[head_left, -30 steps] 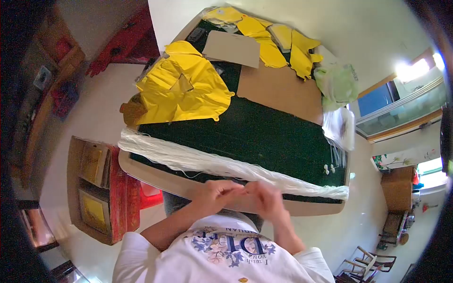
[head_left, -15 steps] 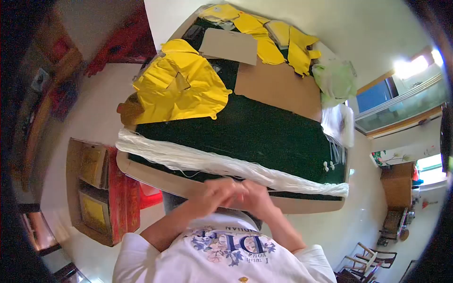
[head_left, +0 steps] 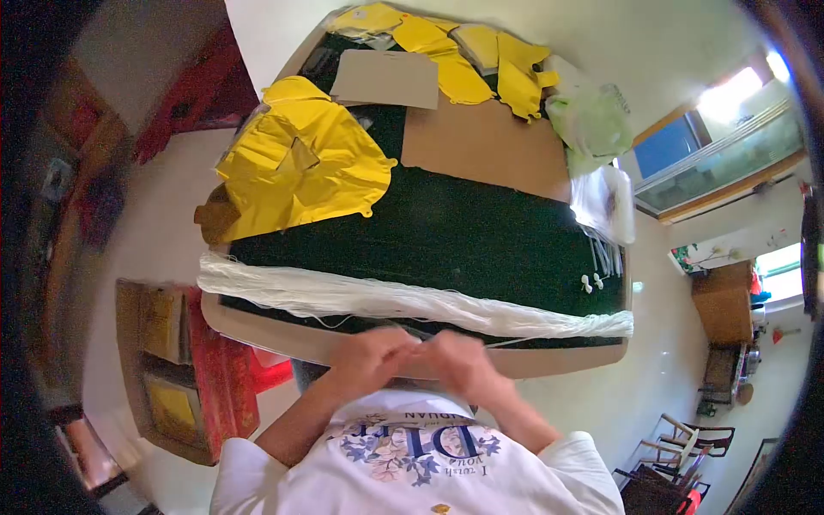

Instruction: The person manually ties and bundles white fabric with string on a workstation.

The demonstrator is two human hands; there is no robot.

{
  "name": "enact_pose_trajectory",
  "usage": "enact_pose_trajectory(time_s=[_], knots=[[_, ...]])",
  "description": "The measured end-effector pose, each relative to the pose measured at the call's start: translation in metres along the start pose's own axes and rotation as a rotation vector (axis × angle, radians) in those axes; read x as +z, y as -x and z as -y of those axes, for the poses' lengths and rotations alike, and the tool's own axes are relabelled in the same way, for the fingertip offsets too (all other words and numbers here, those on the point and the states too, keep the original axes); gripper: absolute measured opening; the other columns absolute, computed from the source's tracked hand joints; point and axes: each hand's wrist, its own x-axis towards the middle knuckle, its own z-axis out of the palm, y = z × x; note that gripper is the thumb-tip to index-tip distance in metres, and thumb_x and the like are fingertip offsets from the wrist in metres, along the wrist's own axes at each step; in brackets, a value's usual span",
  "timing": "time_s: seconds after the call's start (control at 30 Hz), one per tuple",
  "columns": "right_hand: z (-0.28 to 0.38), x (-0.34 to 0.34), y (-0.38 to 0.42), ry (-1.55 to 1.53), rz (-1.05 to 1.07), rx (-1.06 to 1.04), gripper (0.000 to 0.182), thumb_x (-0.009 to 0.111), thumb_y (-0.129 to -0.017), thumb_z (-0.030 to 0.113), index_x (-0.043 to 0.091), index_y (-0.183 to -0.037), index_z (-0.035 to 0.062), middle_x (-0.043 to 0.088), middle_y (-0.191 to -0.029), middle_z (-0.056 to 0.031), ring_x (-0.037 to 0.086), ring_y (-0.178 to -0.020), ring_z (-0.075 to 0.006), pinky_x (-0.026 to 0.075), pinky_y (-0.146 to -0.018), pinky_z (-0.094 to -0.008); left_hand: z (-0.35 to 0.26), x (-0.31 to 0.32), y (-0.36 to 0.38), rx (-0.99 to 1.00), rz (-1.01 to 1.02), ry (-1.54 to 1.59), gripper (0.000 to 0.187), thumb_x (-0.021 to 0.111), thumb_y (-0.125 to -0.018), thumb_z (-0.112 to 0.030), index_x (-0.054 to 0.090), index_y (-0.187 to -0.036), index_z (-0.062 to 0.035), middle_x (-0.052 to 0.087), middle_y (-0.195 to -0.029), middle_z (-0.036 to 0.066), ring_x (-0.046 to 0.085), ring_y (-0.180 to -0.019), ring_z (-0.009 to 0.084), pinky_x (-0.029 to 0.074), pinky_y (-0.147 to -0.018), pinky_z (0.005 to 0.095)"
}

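My left hand [head_left: 374, 357] and my right hand [head_left: 464, 364] are close together at the near edge of the table, in front of my shirt. Both have their fingers closed and are somewhat blurred. Whatever lies between the fingertips is too small to make out. Just beyond them a long bundle of white thread [head_left: 360, 298] stretches across the table from left to right. A thin loose strand [head_left: 508, 342] runs from beside my right hand toward the bundle's right part.
Yellow plastic sheets [head_left: 330, 176] lie on the dark green tabletop [head_left: 463, 232], with cardboard [head_left: 485, 146] behind. At the right are a pale green bag [head_left: 592, 124] and clear plastic bags [head_left: 601, 202]. A cardboard box [head_left: 142, 369] stands on the floor at left.
My hands have moved slightly apart, the left one shifting left, and their fingers remain closed. The whole view has shifted a little, and the thread bundle stays on the table.
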Motion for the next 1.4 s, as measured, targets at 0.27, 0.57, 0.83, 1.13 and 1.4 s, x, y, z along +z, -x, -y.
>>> enact_pose_trajectory(time_s=[0.27,0.57,0.83,1.13,1.4], knots=[[-0.005,0.018,-0.001,-0.072,0.013,0.039,0.019,0.066,-0.07,0.006,0.056,-0.087,0.0047,0.06,-0.076,-0.0118,0.059,-0.067,-0.031,0.047,-0.057,-0.0359,0.001,-0.002,-0.003,0.01,-0.048,0.065,0.012,0.052,-0.09,-0.01,0.061,-0.093,-0.0017,0.062,-0.082,0.007,0.058,-0.068,0.013,0.048,-0.063,0.0259],[-0.01,0.023,0.009,-0.139,-0.037,0.118,0.026,0.071,-0.072,0.014,0.061,-0.095,0.0074,0.064,-0.087,-0.0105,0.062,-0.077,-0.0304,0.05,-0.066,-0.0367,0.003,0.0,-0.004,0.098,-0.144,-0.013,0.01,0.055,-0.088,-0.007,0.061,-0.094,-0.001,0.061,-0.081,0.006,0.057,-0.064,0.0121,0.045,-0.056,0.024],[-0.005,0.025,0.004,-0.073,-0.016,0.085,0.02,0.066,-0.07,0.006,0.057,-0.088,0.0056,0.06,-0.077,-0.011,0.06,-0.07,-0.0311,0.049,-0.061,-0.0367,-0.001,0.003,-0.005,0.032,-0.247,0.027,0.006,0.055,-0.085,-0.003,0.059,-0.09,-0.0006,0.059,-0.078,0.008,0.055,-0.061,0.0147,0.045,-0.057,0.0255],[0.001,0.02,0.01,-0.035,-0.007,0.21,0.027,0.068,-0.071,0.007,0.056,-0.095,0.0044,0.06,-0.082,-0.0152,0.061,-0.071,-0.0291,0.049,-0.064,-0.035,0.004,0.005,-0.001,0.01,-0.104,0.035,0.007,0.053,-0.086,-0.005,0.059,-0.09,-0.0025,0.059,-0.078,0.01,0.059,-0.066,0.0169,0.045,-0.058,0.0287],[-0.002,0.02,0.007,-0.084,0.007,0.194,0.03,0.072,-0.07,0.012,0.056,-0.094,0.0036,0.059,-0.08,-0.0127,0.057,-0.069,-0.0233,0.047,-0.061,-0.0339,0.009,0.006,0.004,-0.051,-0.106,0.012,0.014,0.058,-0.086,-0.011,0.063,-0.097,-0.0054,0.063,-0.082,0.007,0.059,-0.069,0.0138,0.046,-0.059,0.0269]])
